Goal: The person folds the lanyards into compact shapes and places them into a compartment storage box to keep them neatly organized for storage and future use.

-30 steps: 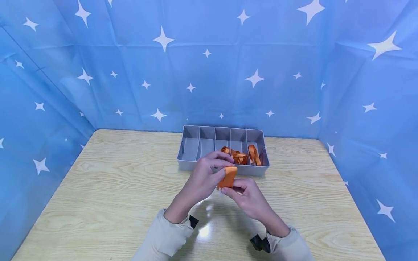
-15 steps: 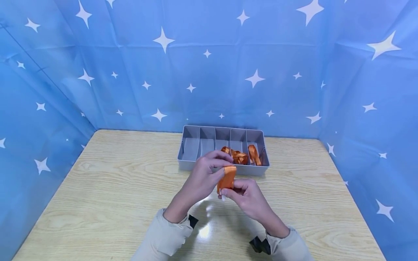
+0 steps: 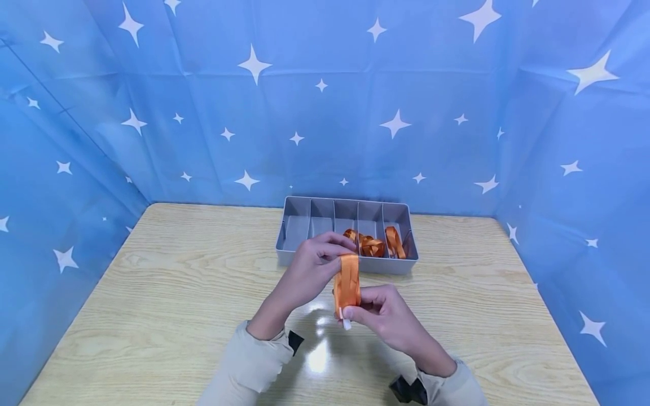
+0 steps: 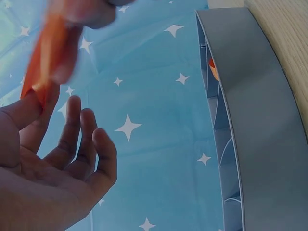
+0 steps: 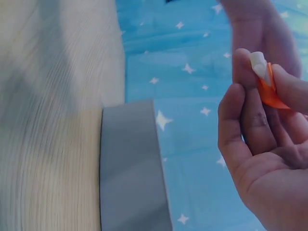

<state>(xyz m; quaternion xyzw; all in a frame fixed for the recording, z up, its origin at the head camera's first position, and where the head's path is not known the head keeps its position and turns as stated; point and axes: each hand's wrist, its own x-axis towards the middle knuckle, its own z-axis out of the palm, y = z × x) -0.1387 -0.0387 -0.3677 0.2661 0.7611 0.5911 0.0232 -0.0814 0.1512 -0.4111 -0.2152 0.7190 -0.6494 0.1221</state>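
Note:
An orange ribbon lanyard (image 3: 347,282), folded into a flat bundle, is held up between both hands over the table. My left hand (image 3: 313,269) pinches its upper end between thumb and index finger; the other fingers are loosely bent in the left wrist view. At the lower end my right hand (image 3: 388,317) grips the bundle between thumb and fingers. A small white piece (image 5: 258,61) sticks out beside the right thumb. Behind the hands stands a grey divided box (image 3: 401,265), with orange ribbon bundles (image 3: 372,246) in its right-hand compartments; the left hand partly hides it.
The pale wooden table (image 3: 167,293) reaches back to a blue curtain (image 3: 315,113) with white stars. The box stands near the table's back edge. Black pieces (image 3: 408,390) hang at the sleeve cuffs.
Both hands have moved slightly left, and the right hand lower. The orange bundle now looks longer and more upright, and the white piece has come into sight below it.

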